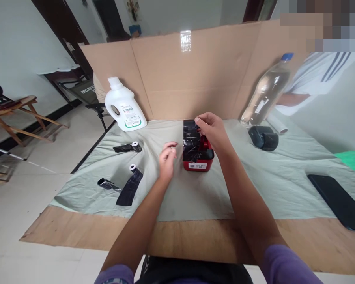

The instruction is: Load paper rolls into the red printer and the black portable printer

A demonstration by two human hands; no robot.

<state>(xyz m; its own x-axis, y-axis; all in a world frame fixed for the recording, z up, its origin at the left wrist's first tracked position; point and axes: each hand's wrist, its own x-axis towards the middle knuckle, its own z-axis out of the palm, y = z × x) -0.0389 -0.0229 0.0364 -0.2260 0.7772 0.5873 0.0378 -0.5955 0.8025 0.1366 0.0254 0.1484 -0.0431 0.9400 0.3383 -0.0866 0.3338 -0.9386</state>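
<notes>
A small red box-shaped device [197,166] with a black upper part and a white label on its front stands on the cloth before me. Glossy black film [191,140] covers its left side and top. My right hand [211,128] is over the device, thumb and forefinger pinched at the upper right edge of the film. Just left of the device, my left hand [167,159] hangs with fingers loosely bent and apart, holding nothing. Farther left lie a small roll of black film [136,146], a second partly unrolled roll [130,185] and a short curled black piece [105,184].
A white detergent jug [126,110] and a clear bottle with blue cap [268,94] stand before a cardboard screen [195,75]. To the right are a dark device [264,139], a white tube [277,123] and a phone [339,201]. Another person's arm [294,98] is behind the bottle.
</notes>
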